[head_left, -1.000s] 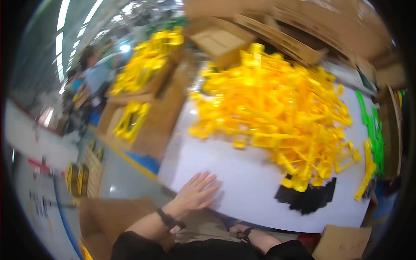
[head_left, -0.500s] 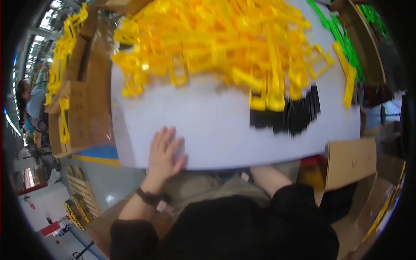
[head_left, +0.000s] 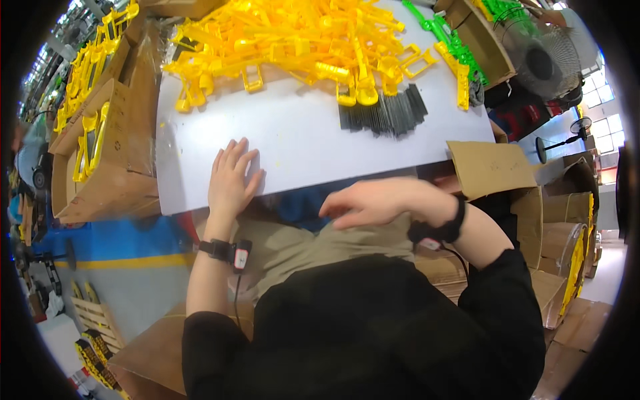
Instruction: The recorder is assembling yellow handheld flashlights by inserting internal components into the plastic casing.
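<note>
My left hand lies palm down on the front edge of the white table, its fingers stretched out and nothing in it. Over my lap, just off the table edge, my right hand hangs with its fingers loosely extended; nothing shows in its grasp. A big heap of yellow plastic parts covers the far part of the table. At the heap's right front lies a row of thin black strips, partly under the yellow parts. Both wrists wear dark bands with small devices.
Green plastic parts lie at the table's far right. Cardboard boxes with yellow parts stand on the left. An open carton sits close to my right arm. Fans stand behind on the right, near another person.
My right hand has come up from below the table edge into view over my lap. My left hand stays on the table edge. The view has shifted, showing more on the right.
</note>
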A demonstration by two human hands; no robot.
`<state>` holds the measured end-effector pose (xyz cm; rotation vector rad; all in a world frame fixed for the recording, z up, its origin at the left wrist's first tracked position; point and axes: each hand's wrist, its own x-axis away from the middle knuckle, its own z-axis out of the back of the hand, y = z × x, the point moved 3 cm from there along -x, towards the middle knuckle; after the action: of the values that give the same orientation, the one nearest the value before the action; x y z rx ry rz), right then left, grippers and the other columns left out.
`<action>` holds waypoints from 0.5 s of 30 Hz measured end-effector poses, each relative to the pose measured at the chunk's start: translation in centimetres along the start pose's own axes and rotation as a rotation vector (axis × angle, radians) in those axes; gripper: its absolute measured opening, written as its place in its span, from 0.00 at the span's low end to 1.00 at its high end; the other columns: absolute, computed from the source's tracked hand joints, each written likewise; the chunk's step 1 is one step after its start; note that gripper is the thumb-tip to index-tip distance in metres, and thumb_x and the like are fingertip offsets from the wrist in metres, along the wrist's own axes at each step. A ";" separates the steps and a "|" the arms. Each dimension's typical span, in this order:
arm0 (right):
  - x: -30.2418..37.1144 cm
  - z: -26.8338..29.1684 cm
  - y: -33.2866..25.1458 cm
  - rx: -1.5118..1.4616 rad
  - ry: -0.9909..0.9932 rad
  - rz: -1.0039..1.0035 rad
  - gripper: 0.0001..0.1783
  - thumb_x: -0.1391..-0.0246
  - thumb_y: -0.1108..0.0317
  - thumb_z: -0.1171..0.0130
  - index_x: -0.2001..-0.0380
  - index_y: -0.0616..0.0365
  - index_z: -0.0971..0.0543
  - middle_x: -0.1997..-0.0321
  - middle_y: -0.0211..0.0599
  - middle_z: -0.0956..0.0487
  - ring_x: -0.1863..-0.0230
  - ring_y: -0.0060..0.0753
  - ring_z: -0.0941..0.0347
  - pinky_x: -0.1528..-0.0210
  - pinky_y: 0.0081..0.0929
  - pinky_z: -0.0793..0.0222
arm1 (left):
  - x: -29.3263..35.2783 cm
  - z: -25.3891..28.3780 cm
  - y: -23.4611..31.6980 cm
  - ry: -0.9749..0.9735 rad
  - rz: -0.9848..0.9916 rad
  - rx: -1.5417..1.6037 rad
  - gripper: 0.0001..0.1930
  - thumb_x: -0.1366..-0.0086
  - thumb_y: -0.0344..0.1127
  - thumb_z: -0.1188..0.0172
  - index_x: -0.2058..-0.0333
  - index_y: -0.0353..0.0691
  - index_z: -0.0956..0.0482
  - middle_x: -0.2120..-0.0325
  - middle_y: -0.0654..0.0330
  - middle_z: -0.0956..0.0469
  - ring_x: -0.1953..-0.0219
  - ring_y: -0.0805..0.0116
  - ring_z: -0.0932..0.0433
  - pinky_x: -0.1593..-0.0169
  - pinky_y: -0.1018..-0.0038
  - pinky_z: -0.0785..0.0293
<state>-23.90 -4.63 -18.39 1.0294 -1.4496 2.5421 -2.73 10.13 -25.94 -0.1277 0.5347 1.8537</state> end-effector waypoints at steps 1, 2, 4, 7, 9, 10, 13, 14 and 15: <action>2.2 2.3 -0.1 -0.078 0.172 0.056 0.22 0.42 0.57 0.46 0.50 0.57 0.30 0.57 0.41 0.22 0.55 0.36 0.26 0.51 0.31 0.32 | 0.0 0.1 0.2 -0.011 0.007 0.015 0.19 0.44 0.40 0.40 0.53 0.44 0.26 0.43 0.55 0.34 0.39 0.53 0.39 0.36 0.58 0.47; 4.3 4.8 -0.3 -0.124 0.374 0.090 0.20 0.42 0.59 0.46 0.50 0.57 0.30 0.60 0.39 0.22 0.57 0.30 0.26 0.53 0.28 0.32 | -0.2 0.2 0.3 -0.021 0.014 0.032 0.18 0.44 0.38 0.40 0.54 0.43 0.25 0.44 0.55 0.33 0.39 0.53 0.39 0.36 0.58 0.46; 7.5 9.1 3.0 -0.223 0.952 0.028 0.18 0.46 0.63 0.42 0.55 0.61 0.28 0.62 0.40 0.23 0.59 0.29 0.27 0.55 0.25 0.31 | -0.5 0.1 0.7 -0.007 -0.004 0.047 0.18 0.45 0.38 0.40 0.55 0.43 0.25 0.44 0.55 0.33 0.39 0.53 0.39 0.36 0.58 0.46; 10.1 13.4 12.7 0.217 1.527 -0.307 0.27 0.51 0.57 0.38 0.52 0.65 0.29 0.55 0.49 0.26 0.53 0.41 0.27 0.52 0.33 0.30 | -0.8 0.3 0.8 -0.008 0.037 0.083 0.15 0.45 0.36 0.40 0.58 0.42 0.23 0.45 0.56 0.31 0.39 0.54 0.38 0.36 0.59 0.46; 8.5 13.5 17.1 0.196 1.484 -0.534 0.31 0.53 0.55 0.37 0.51 0.65 0.30 0.53 0.52 0.27 0.52 0.46 0.28 0.50 0.36 0.31 | -1.0 0.1 0.6 -0.010 0.039 0.078 0.15 0.45 0.37 0.40 0.58 0.43 0.23 0.45 0.56 0.31 0.40 0.54 0.38 0.36 0.59 0.45; 8.0 13.6 18.4 0.169 1.419 -0.751 0.35 0.55 0.52 0.36 0.49 0.66 0.31 0.52 0.56 0.28 0.50 0.50 0.29 0.48 0.39 0.32 | -1.1 0.2 0.5 -0.015 0.053 0.066 0.15 0.45 0.37 0.40 0.58 0.43 0.23 0.46 0.56 0.31 0.40 0.54 0.38 0.36 0.59 0.45; 7.5 13.9 21.2 0.121 1.336 -0.734 0.39 0.57 0.49 0.35 0.48 0.65 0.31 0.51 0.61 0.29 0.47 0.55 0.31 0.46 0.41 0.34 | -1.5 0.3 0.6 -0.027 0.082 0.071 0.14 0.45 0.36 0.40 0.59 0.43 0.23 0.46 0.57 0.30 0.40 0.55 0.37 0.36 0.59 0.45; 7.5 14.1 22.0 0.111 1.336 -0.734 0.39 0.57 0.49 0.35 0.48 0.65 0.31 0.51 0.61 0.29 0.47 0.55 0.31 0.46 0.41 0.34 | -1.7 0.3 0.7 -0.034 0.101 0.071 0.14 0.46 0.36 0.39 0.60 0.43 0.23 0.46 0.57 0.30 0.40 0.55 0.37 0.36 0.59 0.45; 7.5 14.1 22.8 0.017 1.325 -0.684 0.38 0.57 0.49 0.35 0.48 0.65 0.31 0.51 0.60 0.29 0.47 0.55 0.31 0.46 0.40 0.34 | -1.9 0.2 0.9 -0.030 0.102 0.059 0.13 0.47 0.35 0.39 0.61 0.43 0.22 0.46 0.58 0.30 0.40 0.54 0.38 0.37 0.60 0.44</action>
<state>-30.11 -30.55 -26.54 -0.2484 -0.5253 1.8933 -2.85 8.36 -24.85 -0.0331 0.5836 1.9337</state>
